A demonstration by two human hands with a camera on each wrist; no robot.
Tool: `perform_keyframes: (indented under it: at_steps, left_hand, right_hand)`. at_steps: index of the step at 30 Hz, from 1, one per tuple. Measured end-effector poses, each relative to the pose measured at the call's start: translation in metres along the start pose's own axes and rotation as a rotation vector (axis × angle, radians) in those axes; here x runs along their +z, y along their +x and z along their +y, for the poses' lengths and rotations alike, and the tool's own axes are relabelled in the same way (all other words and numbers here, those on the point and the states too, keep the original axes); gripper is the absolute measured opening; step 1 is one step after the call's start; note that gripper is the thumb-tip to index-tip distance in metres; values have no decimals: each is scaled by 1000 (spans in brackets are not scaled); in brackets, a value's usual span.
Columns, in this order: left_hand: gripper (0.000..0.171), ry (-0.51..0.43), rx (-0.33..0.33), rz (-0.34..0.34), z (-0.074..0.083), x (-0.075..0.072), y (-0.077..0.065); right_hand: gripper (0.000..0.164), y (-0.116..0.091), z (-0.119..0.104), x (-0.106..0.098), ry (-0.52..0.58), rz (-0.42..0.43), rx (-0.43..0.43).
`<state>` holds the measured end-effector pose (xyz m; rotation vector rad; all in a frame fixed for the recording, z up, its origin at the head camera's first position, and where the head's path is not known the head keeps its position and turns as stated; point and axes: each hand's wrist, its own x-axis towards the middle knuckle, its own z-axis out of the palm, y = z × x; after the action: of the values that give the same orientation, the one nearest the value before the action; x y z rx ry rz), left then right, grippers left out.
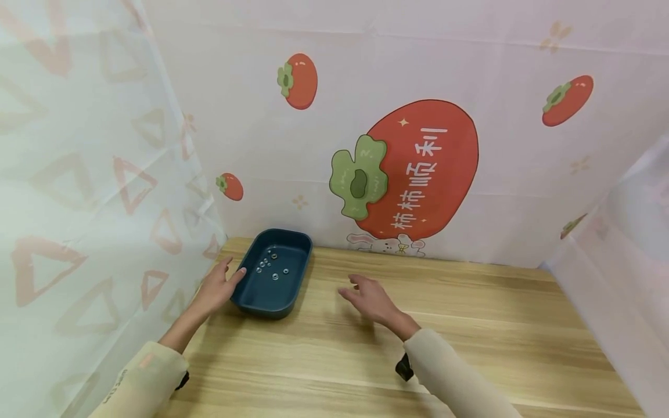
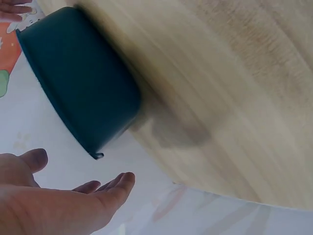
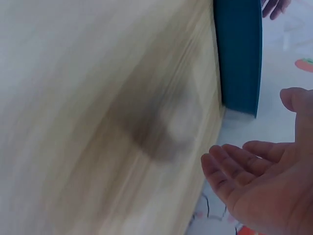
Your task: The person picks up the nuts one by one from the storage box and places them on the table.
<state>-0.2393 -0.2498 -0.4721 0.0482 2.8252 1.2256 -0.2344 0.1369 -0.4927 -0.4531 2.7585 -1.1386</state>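
A dark blue rectangular tray with raised walls stands on the wooden table at the back left. Several small shiny metal rings, which look like nuts or washers, lie scattered on its floor. My left hand is at the tray's left side, thumb near the rim and fingers spread; the left wrist view shows a gap between that hand and the tray wall. To the right of the tray, my right hand hovers over the table, fingers relaxed and holding nothing.
The light wooden table meets a white wall covering printed with persimmons at the back. Similar pale sheets hang at the left and right. A dark device is strapped at the right wrist.
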Motion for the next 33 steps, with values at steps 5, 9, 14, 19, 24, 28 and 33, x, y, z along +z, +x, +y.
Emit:
perform_keyframes:
  at_steps: [5,9,14,19,24,28,33]
  left_hand:
    - [76,-6,-44,-19,-3,4,5]
    - [76,-11,-86,-26,0,7,6]
    - [78,-52,-119,-38,0,11,8]
    - [75,-117,-143,-26,-5,15,12]
    - [68,-241,-168,-40,-8,19,12]
    - [67,-308,-179,-53,-10,22,10]
    - [68,-328,-205,-53,-13,24,8]
  right_hand:
    - [65,9,-16,18,152,-59,19]
    - [69,16,-28,34,290,-81,52]
    - [76,23,-41,53,485,-71,111]
    - [73,30,-50,69,655,-53,154]
    - [72,35,-53,81,759,-41,175]
    - [72,38,-55,89,721,-15,176]
    - [70,38,-61,99,690,-23,144]
